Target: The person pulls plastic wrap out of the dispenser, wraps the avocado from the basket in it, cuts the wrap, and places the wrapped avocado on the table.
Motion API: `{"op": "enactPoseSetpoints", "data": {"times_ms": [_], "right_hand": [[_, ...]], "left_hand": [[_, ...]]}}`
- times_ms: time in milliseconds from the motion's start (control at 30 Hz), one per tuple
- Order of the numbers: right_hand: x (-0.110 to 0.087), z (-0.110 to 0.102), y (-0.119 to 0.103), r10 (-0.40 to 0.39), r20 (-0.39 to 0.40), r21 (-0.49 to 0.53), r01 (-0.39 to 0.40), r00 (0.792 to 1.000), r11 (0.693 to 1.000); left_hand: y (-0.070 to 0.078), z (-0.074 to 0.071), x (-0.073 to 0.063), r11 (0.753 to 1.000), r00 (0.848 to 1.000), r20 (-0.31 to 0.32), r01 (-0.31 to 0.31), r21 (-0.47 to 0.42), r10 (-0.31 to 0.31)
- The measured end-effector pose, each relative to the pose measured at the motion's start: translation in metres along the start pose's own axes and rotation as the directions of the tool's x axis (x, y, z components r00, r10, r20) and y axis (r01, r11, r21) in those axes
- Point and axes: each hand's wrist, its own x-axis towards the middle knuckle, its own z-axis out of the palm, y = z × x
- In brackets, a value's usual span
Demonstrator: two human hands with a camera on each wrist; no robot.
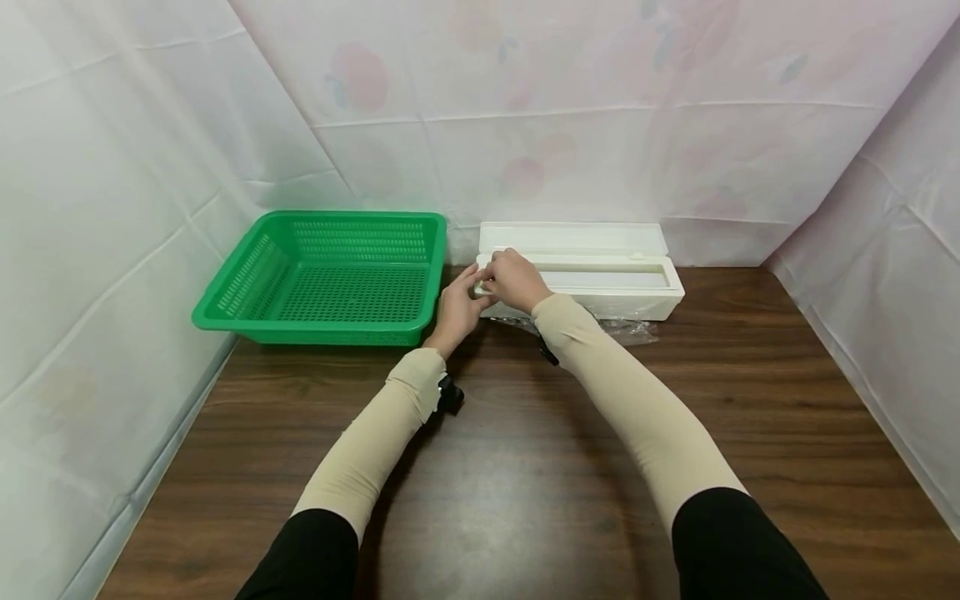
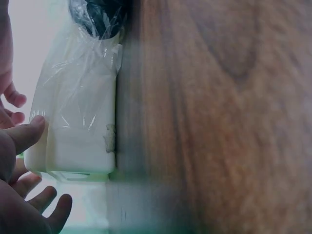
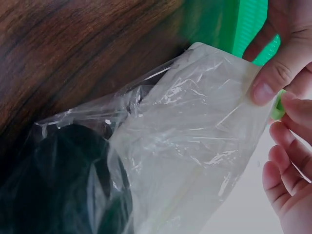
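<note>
A long white cling film dispenser (image 1: 600,304) lies on the table with its lid (image 1: 573,239) raised at the back. Clear cling film (image 3: 195,131) hangs wrinkled over its front and spreads onto the tabletop. My left hand (image 1: 456,310) grips the dispenser's left end, thumb on the front face and fingers around the end. At that same corner, my right hand (image 1: 516,279) pinches a small green piece (image 3: 278,106) between thumb and finger. Both hands nearly meet there, and the fingers partly hide the green piece. Inside the dispenser, a white roll (image 1: 600,279) shows.
Left of the dispenser stands a green plastic basket (image 1: 318,336) with slotted sides, close to my left hand. A brown wooden table (image 1: 495,500) lies beneath everything. White cloth walls (image 1: 555,167) enclose the back and both sides.
</note>
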Motion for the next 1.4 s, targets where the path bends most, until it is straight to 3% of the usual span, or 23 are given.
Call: {"op": "enactPoseSetpoints", "data": {"times_ms": [267,600,1200,1400], "right_hand": [[-0.005,0.0,0.006,-0.053,-0.011,-0.072,0.052,0.999,0.996],[-0.01,-0.003,0.011,-0.088,0.0,-0.156,0.087,0.996,0.984],[-0.021,-0.002,0.022,-0.113,-0.017,-0.18,0.108,0.993,0.978],[-0.021,-0.003,0.023,-0.111,-0.026,-0.185,0.104,0.993,0.977]], "left_hand": [[-0.002,0.0,0.003,1.0,1.0,0.014,-0.023,0.018,0.023],[0.003,-0.002,0.002,0.999,1.0,0.026,0.011,0.04,-0.012],[0.004,0.001,0.001,0.998,0.998,0.053,0.017,0.059,-0.02],[0.005,0.0,0.001,0.997,0.998,0.07,-0.009,0.08,0.003]]}}
